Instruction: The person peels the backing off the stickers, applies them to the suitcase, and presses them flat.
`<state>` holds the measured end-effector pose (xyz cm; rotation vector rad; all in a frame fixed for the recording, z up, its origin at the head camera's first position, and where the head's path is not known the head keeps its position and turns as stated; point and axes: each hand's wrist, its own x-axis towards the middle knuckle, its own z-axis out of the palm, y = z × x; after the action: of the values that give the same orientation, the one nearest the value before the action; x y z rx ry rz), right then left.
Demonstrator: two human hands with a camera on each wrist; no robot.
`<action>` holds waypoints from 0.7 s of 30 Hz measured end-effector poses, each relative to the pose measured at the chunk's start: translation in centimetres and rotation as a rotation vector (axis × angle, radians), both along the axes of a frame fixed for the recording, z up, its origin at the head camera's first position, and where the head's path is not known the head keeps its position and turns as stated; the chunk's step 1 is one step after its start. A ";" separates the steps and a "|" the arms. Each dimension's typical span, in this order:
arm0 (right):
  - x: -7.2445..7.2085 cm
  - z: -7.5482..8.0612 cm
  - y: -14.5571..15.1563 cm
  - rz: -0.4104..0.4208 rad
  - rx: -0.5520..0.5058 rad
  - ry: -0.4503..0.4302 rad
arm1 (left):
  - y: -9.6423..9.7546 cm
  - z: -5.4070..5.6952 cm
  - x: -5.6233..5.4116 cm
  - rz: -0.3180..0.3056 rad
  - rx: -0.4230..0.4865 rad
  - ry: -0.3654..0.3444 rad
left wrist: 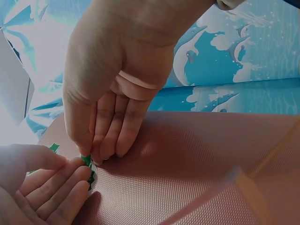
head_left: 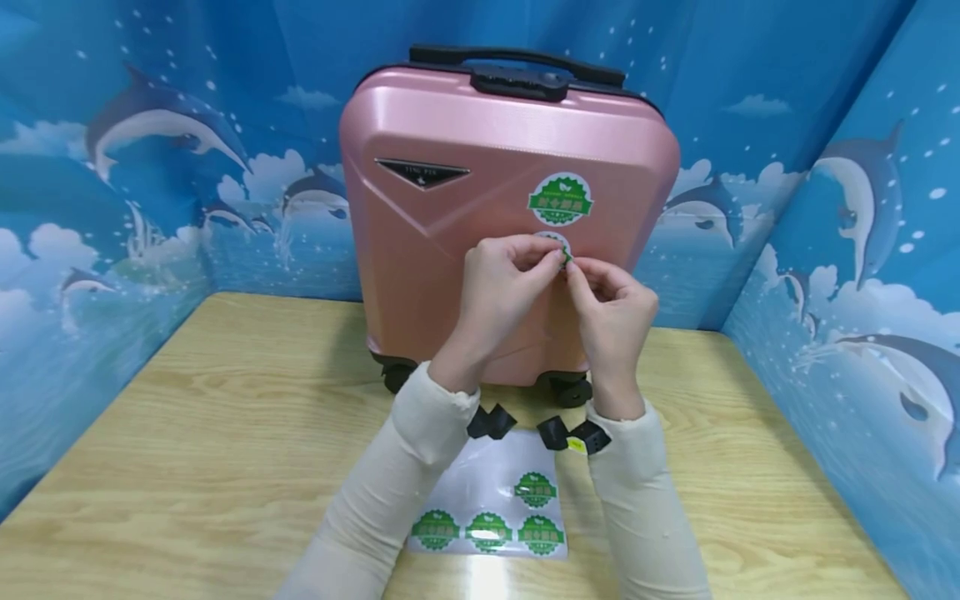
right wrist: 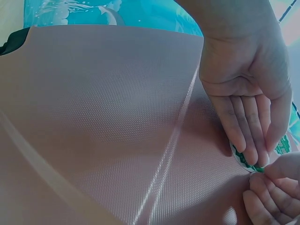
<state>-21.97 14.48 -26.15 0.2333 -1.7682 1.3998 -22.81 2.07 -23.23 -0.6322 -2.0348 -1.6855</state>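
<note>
A pink hard-shell suitcase [head_left: 427, 283] stands upright on the table, with one round green-and-white sticker [head_left: 560, 200] on its front. Just below that, both hands meet at a second round sticker [head_left: 566, 253], mostly covered by fingers in the head view. My left hand [head_left: 497, 283] pinches its left side between thumb and fingers, close against the shell. From the other side, my right hand [head_left: 617, 312] pinches the sticker's edge, its fingertips right beside the left thumb. In the right wrist view, green lettering of the sticker [right wrist: 244, 158] shows under the right fingers.
A sticker sheet [head_left: 480, 467] with several green stickers lies on the wooden table [head_left: 285, 433] in front of the suitcase, partly under the left forearm. Black wheels [head_left: 572, 390] support the suitcase. A blue dolphin-print curtain [head_left: 300, 108] encloses the back and sides.
</note>
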 end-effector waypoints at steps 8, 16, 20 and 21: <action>0.1 -0.1 0.1 -0.015 0.008 -0.004 | 0.2 -0.1 0.1 0.001 -0.018 0.004; 0.3 -0.3 0.2 -0.018 -0.002 0.015 | 0.4 -0.1 0.1 0.029 -0.059 0.032; 0.4 -0.4 0.3 -0.016 -0.003 0.014 | 0.4 -0.1 0.1 0.044 -0.077 0.037; 0.4 -0.4 0.4 -0.012 -0.003 0.011 | 0.4 -0.1 0.1 0.044 -0.076 0.036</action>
<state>-21.55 14.88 -26.54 0.2286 -1.7555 1.3901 -22.73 2.51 -23.36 -0.6333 -2.0804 -1.5677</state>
